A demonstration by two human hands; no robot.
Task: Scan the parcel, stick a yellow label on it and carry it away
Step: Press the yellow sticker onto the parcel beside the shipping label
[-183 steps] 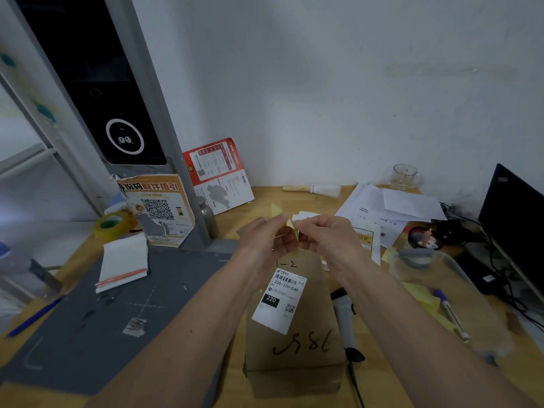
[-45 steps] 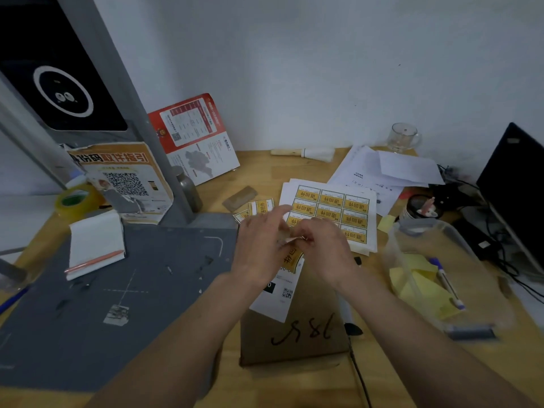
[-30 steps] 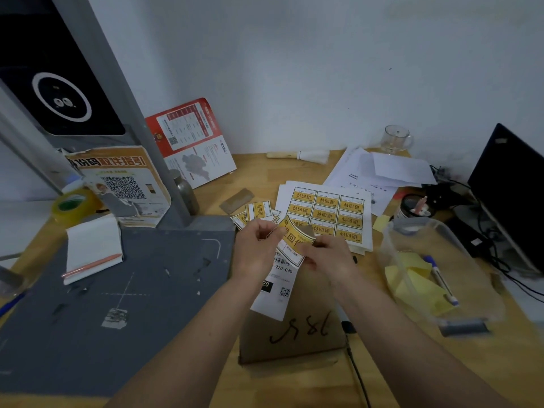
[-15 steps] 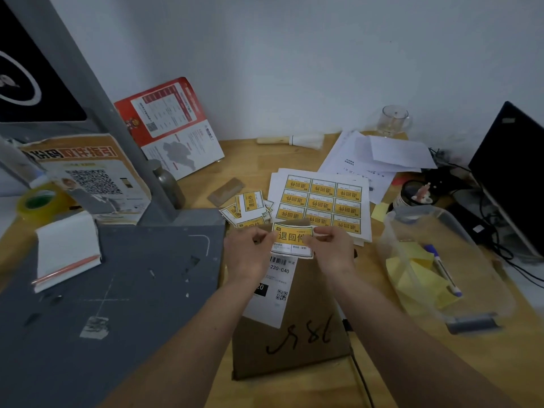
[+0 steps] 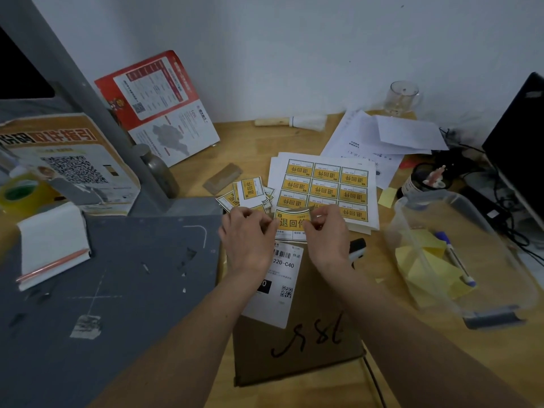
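Note:
A brown cardboard parcel [image 5: 306, 348] lies on the wooden desk in front of me, with a white shipping label [image 5: 282, 278] and black handwriting on top. Both hands hold one yellow label [image 5: 290, 223] over the parcel's far end. My left hand [image 5: 247, 240] pinches its left edge. My right hand [image 5: 326, 234] pinches its right edge, where the top corner curls up. A dark handheld scanner [image 5: 357, 248] lies right of the parcel, mostly hidden by my right arm.
A sheet of yellow labels [image 5: 326, 184] and several loose ones [image 5: 250, 192] lie just beyond my hands. A grey mat [image 5: 117, 275] with a post is on the left. A clear plastic box [image 5: 459, 254] with yellow notes and a pen sits on the right, beside a dark monitor [image 5: 518, 148].
The yellow label has turned from tilted to level between my hands and come down onto the parcel's far end, above the shipping label. The view has tilted downward.

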